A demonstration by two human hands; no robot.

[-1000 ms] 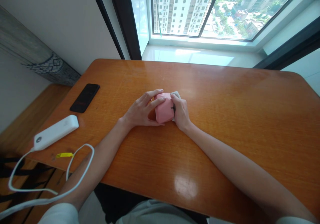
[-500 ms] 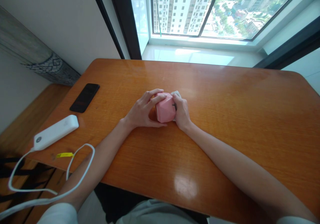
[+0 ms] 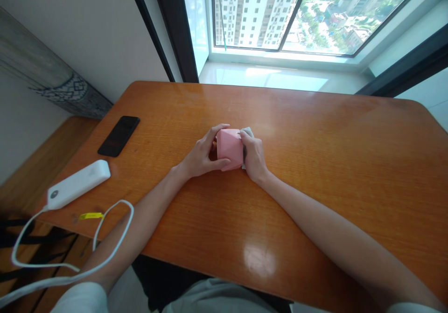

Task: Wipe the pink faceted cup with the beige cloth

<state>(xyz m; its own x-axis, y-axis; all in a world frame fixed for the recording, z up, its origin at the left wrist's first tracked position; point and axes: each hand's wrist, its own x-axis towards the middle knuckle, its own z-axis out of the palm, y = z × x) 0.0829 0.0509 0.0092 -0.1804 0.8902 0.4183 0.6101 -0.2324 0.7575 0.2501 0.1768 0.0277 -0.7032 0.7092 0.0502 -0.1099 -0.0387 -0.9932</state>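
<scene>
A small pink box-shaped object (image 3: 230,148) sits at the middle of the orange wooden table (image 3: 315,163), held between both hands. My left hand (image 3: 201,156) curls round its left side, fingers over the top edge and thumb under the front. My right hand (image 3: 254,156) presses a grey-white cloth (image 3: 247,131) against the object's right side; only a corner of the cloth shows above the fingers.
A black phone (image 3: 119,135) lies at the table's left. Nearer the left front edge lies a white power bank (image 3: 77,184), and its white cable (image 3: 70,257) loops off the table. A window sill runs beyond the far edge.
The pink object has been turned between the hands, so a different face shows on top. My left fingers shifted from lying over its top to gripping its left edge. The right hand stayed put.
</scene>
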